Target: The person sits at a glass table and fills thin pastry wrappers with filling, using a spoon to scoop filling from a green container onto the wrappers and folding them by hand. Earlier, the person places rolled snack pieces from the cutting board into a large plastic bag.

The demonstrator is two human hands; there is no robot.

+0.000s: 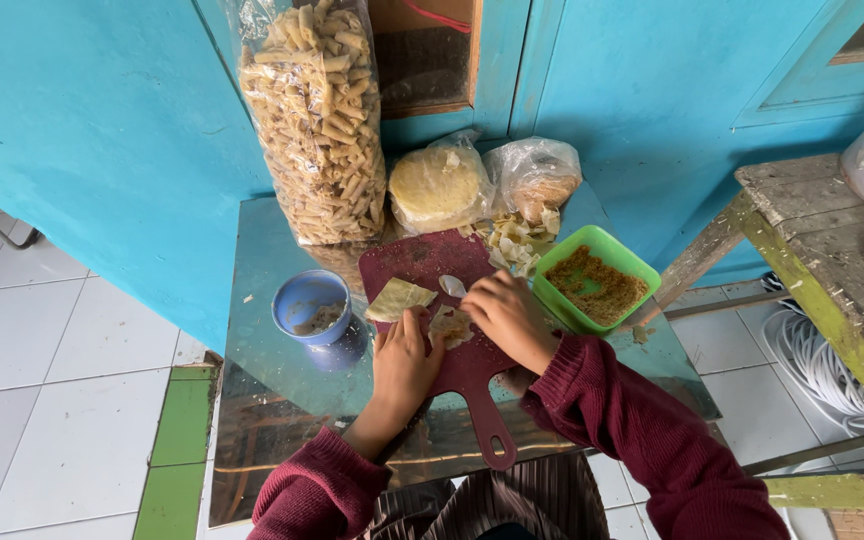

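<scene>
A dark red cutting board with a handle lies on a shiny metal table. On it sit a pale folded wrapper and a second wrapper with brownish filling. My left hand presses its thumb on the edge of the filled wrapper. My right hand holds a metal spoon whose bowl rests on the board just above that wrapper. Both arms wear maroon sleeves.
A green square bowl of brown filling stands right of the board, a blue cup left. Behind are a tall bag of tube crackers, two smaller bags, loose wrappers. A worn wooden bench stands at the right.
</scene>
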